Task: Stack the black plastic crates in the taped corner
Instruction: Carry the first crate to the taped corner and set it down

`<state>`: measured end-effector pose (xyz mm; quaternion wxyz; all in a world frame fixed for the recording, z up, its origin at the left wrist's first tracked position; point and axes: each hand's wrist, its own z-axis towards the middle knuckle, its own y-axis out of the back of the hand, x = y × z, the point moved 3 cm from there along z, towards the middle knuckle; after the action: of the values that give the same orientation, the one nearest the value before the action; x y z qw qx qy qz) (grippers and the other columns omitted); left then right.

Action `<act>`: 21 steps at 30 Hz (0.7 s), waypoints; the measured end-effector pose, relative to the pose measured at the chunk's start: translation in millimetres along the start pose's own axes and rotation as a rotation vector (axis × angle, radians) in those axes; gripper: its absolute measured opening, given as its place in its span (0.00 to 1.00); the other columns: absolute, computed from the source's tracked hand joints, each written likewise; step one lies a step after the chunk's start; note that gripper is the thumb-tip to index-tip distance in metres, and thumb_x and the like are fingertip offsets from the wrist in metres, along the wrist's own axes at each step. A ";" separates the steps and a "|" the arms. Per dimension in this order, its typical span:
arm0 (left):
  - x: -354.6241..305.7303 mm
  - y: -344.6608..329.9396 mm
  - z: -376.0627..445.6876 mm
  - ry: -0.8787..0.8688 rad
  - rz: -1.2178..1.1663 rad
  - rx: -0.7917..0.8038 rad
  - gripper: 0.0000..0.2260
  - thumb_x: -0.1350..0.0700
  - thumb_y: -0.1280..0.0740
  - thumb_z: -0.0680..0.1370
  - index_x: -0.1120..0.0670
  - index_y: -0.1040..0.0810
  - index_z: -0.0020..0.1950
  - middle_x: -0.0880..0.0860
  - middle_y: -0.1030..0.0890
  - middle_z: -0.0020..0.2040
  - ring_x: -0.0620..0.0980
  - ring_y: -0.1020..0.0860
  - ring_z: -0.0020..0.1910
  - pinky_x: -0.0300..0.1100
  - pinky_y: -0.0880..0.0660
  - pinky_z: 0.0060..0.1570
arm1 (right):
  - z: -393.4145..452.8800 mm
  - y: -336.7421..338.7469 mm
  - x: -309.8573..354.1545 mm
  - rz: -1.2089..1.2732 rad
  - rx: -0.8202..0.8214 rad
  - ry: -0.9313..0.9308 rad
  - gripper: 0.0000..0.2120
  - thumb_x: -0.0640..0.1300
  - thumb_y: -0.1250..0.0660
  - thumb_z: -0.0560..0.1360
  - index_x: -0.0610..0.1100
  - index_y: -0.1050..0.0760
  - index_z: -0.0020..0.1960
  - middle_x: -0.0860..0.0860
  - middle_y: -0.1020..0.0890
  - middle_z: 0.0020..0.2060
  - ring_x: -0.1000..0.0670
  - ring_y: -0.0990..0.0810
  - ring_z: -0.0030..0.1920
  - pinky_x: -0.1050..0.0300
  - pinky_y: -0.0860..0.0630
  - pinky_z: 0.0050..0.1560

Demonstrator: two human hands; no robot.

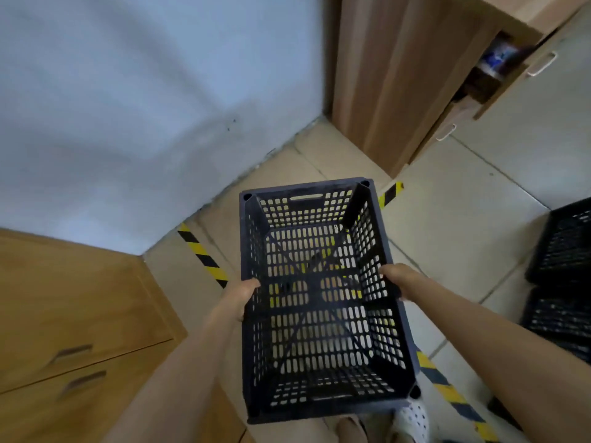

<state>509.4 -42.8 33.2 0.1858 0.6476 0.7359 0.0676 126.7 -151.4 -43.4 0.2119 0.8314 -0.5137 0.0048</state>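
Observation:
I hold an empty black perforated plastic crate (319,298) in the air over the floor corner, its open top facing me. My left hand (241,297) grips its left rim and my right hand (395,278) grips its right rim. Yellow-and-black tape (204,255) marks the floor zone between the wall and the cabinets; more of the tape shows through the crate's slotted bottom. Two more black crates (566,276) sit stacked at the right edge of view, outside the tape.
A pale wall (144,107) closes the corner at the back. A wooden cabinet (399,75) stands at the right of the corner, and a wooden drawer unit (73,330) at the left. My white perforated shoe (414,417) shows below the crate.

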 end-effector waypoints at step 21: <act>-93.6 -28.1 83.4 0.034 -0.356 -0.173 0.26 0.60 0.30 0.76 0.62 0.35 0.72 0.60 0.27 0.63 0.58 0.28 0.62 0.48 0.29 0.58 | 252.4 -45.2 192.1 -0.294 0.109 0.138 0.64 0.69 0.25 0.34 0.44 0.28 0.67 0.43 0.23 0.64 0.38 0.22 0.58 0.38 0.25 0.60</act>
<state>522.0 -150.4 -35.9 0.2373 0.4876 0.8333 0.1075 203.2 -387.9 -245.5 0.1998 0.9056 -0.3696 0.0588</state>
